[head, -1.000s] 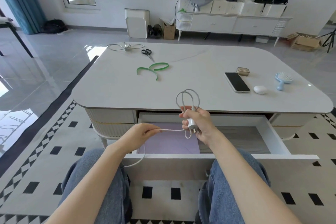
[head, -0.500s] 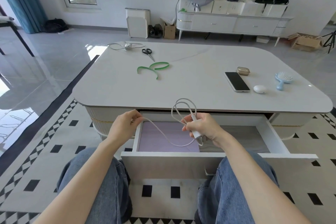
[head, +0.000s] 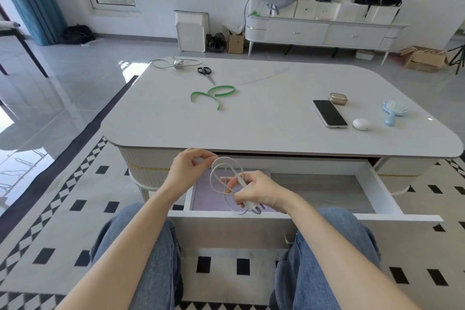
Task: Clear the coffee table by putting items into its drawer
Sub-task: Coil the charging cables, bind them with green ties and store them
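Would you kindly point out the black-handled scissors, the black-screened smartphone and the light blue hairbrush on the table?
black-handled scissors [head: 205, 71], head view, on the black handles.
black-screened smartphone [head: 329, 113], head view, middle of the screen.
light blue hairbrush [head: 396, 107], head view, on the round bristle head.

Two cables [head: 178, 65], one scissors [head: 206, 73], one strap [head: 234, 89], one phone [head: 329, 113], two cases [head: 361, 124], one brush [head: 396, 108]

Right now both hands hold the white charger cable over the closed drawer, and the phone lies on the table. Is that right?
Not quite: the drawer is pulled open, not closed. The head view shows the left hand and the right hand holding the white charger cable over it, and the phone lies on the table.
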A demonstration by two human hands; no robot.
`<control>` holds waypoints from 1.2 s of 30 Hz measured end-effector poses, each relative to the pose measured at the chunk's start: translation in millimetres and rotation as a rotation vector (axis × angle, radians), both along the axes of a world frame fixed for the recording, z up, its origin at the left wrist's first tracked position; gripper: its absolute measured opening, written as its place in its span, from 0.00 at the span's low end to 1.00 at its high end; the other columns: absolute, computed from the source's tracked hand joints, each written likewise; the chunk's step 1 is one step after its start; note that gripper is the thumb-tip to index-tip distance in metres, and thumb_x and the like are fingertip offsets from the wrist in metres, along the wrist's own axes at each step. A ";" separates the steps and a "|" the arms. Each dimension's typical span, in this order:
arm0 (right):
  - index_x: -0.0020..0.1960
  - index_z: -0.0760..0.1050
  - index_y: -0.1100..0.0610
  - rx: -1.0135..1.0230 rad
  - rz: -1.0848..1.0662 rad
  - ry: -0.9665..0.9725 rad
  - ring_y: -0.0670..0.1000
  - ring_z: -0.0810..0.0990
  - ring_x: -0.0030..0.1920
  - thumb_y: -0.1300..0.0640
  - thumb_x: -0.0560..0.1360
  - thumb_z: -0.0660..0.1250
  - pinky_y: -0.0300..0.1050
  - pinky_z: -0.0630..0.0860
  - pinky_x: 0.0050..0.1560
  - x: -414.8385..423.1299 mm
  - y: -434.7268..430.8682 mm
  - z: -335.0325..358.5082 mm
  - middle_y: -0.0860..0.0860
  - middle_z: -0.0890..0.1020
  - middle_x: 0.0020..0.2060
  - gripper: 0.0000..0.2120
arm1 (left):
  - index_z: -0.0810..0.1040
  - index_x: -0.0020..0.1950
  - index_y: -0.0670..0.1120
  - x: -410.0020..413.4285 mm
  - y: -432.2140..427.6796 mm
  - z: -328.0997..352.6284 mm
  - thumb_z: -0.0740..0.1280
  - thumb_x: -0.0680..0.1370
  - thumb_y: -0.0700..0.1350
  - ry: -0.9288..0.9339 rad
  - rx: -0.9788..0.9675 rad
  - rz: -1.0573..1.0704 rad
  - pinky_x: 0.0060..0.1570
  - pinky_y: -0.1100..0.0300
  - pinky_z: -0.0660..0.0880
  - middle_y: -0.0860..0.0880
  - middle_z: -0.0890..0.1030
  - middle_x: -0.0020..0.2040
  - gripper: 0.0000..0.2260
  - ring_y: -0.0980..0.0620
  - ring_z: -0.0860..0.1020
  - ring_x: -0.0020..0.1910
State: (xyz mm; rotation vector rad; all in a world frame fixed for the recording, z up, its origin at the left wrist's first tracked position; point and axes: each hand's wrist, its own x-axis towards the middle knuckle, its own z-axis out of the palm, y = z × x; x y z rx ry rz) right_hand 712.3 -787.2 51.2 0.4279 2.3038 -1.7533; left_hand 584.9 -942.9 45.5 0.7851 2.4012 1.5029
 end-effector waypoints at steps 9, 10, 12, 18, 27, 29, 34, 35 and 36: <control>0.41 0.79 0.50 0.168 0.076 -0.028 0.52 0.75 0.32 0.62 0.65 0.67 0.45 0.71 0.35 -1.8 -11.9 -0.9 0.59 0.82 0.40 0.09 | 0.83 0.44 0.53 1.6 1.9 4.0 0.70 0.76 0.47 0.007 0.063 0.011 0.36 0.73 0.68 0.57 0.80 0.44 0.03 0.63 0.71 0.31; 0.42 0.78 0.51 0.215 0.085 -0.020 0.49 0.74 0.30 0.62 0.66 0.67 0.41 0.71 0.33 -1.7 -12.9 -1.9 0.55 0.80 0.39 0.08 | 0.83 0.44 0.52 2.5 2.9 3.9 0.70 0.76 0.47 0.001 0.067 0.007 0.35 0.72 0.68 0.57 0.81 0.43 0.03 0.62 0.70 0.30; 0.41 0.78 0.50 0.281 0.052 0.017 0.43 0.74 0.28 0.62 0.66 0.68 0.36 0.72 0.30 -2.1 -14.1 -4.3 0.51 0.80 0.44 0.08 | 0.84 0.45 0.51 3.8 5.2 3.9 0.70 0.76 0.47 -0.011 0.077 0.005 0.34 0.70 0.68 0.57 0.81 0.41 0.03 0.60 0.69 0.29; 0.44 0.80 0.53 0.428 -0.047 0.126 0.45 0.75 0.36 0.61 0.66 0.69 0.32 0.72 0.33 -5.3 -8.6 -7.7 0.50 0.82 0.40 0.08 | 0.83 0.46 0.50 1.1 6.8 2.7 0.69 0.77 0.48 -0.042 0.087 0.046 0.33 0.69 0.66 0.59 0.78 0.34 0.04 0.60 0.68 0.27; 0.49 0.70 0.48 0.469 -0.089 0.188 0.46 0.66 0.30 0.65 0.66 0.64 0.37 0.65 0.30 -5.4 -8.4 -6.6 0.45 0.70 0.35 0.16 | 0.82 0.44 0.53 0.0 4.3 2.7 0.69 0.77 0.49 -0.065 0.114 0.064 0.36 0.63 0.70 0.62 0.78 0.31 0.03 0.53 0.69 0.32; 0.55 0.64 0.44 0.486 -0.047 0.201 0.48 0.64 0.31 0.67 0.66 0.61 0.39 0.65 0.31 -4.7 -9.1 -8.3 0.48 0.68 0.35 0.24 | 0.82 0.44 0.53 1.5 4.9 3.3 0.69 0.77 0.49 -0.083 0.112 0.052 0.36 0.61 0.70 0.62 0.77 0.30 0.04 0.52 0.70 0.32; 0.65 0.57 0.41 0.482 -0.127 0.199 0.50 0.68 0.33 0.67 0.65 0.61 0.42 0.66 0.30 -5.5 -6.9 -11.5 0.52 0.68 0.37 0.35 | 0.82 0.45 0.51 2.6 5.0 4.0 0.69 0.77 0.47 -0.162 0.164 0.035 0.38 0.63 0.69 0.62 0.76 0.29 0.03 0.55 0.69 0.33; 0.66 0.58 0.42 0.482 -0.169 0.192 0.50 0.70 0.34 0.66 0.66 0.63 0.40 0.67 0.30 -5.8 -3.8 -11.2 0.52 0.70 0.38 0.34 | 0.83 0.46 0.52 2.9 4.2 4.7 0.69 0.77 0.46 -0.172 0.177 0.025 0.38 0.64 0.70 0.61 0.77 0.31 0.03 0.55 0.69 0.33; 0.65 0.62 0.45 0.499 -0.205 0.190 0.50 0.71 0.34 0.65 0.66 0.65 0.38 0.67 0.30 -6.1 -0.7 -10.6 0.51 0.71 0.39 0.31 | 0.83 0.48 0.52 2.9 3.5 5.3 0.69 0.77 0.46 -0.175 0.187 0.014 0.38 0.65 0.71 0.60 0.77 0.33 0.03 0.55 0.70 0.33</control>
